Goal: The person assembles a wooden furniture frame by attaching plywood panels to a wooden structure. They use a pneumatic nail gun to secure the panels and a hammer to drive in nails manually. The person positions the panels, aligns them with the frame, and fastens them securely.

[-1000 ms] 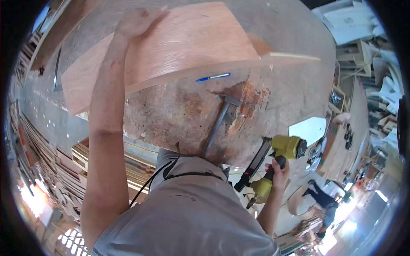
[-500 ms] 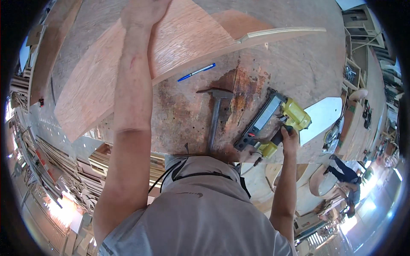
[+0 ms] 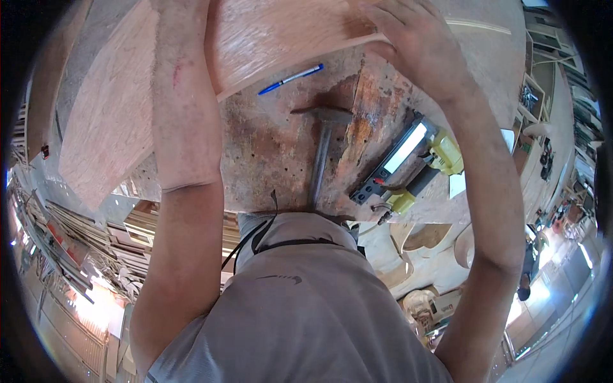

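Observation:
A pale reddish plywood panel (image 3: 274,38) lies across the far left of the workbench. My left forearm reaches over it, and the left hand is beyond the upper edge of the picture. At the panel's near edge, my right hand (image 3: 418,48) grips it, thumb against the edge and fingers over the top face. A blue and silver pen (image 3: 290,79) lies just below that edge. Nearer me is a claw hammer (image 3: 321,150), its handle pointing toward my body. Right of the hammer, a yellow and black nail gun (image 3: 396,163) rests on its side, untouched, below my right forearm.
The worn, stained workbench (image 3: 262,166) ends just before my waist. A curved plywood edge strip (image 3: 479,25) shows past my right hand. A white sheet (image 3: 456,185) lies partly behind my right arm. Stacked timber strips (image 3: 89,230) stand lower left, and a person (image 3: 529,262) is at the far right.
My right hand has let go of the nail gun and moved up and across to the panel's edge. The nail gun stays on the bench. My left hand has passed out of view.

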A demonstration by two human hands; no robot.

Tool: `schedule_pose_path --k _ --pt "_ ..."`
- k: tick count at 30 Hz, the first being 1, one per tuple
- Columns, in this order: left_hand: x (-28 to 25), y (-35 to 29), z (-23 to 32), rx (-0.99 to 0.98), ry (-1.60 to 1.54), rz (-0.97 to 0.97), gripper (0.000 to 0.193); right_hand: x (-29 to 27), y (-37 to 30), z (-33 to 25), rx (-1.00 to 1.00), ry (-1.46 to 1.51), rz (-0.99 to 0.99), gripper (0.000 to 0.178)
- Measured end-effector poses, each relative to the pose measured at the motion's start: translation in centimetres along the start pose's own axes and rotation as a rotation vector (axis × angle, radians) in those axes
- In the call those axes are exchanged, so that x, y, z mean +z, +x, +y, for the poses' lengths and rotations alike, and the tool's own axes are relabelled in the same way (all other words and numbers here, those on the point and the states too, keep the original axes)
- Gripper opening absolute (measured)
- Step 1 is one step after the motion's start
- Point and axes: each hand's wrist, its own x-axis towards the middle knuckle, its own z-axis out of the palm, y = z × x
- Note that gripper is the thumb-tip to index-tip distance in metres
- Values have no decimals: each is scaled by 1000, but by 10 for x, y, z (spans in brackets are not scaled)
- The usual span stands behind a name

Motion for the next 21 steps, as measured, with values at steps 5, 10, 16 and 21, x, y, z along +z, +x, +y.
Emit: schedule_pose_path --k 5,10,16,21 --pt "14 3 -7 67 15 23 76 21 3 5 -105 -25 132 29" --pt "7 -8 -1 108 -132 -16 76 23 -4 4 -98 -97 113 27" --pt "3 -5 5 127 -31 -21 72 18 -14 -1 -31 -134 148 35" --pt "3 -8 2 55 -80 -18 70 8 -125 -17 642 -48 525 43"
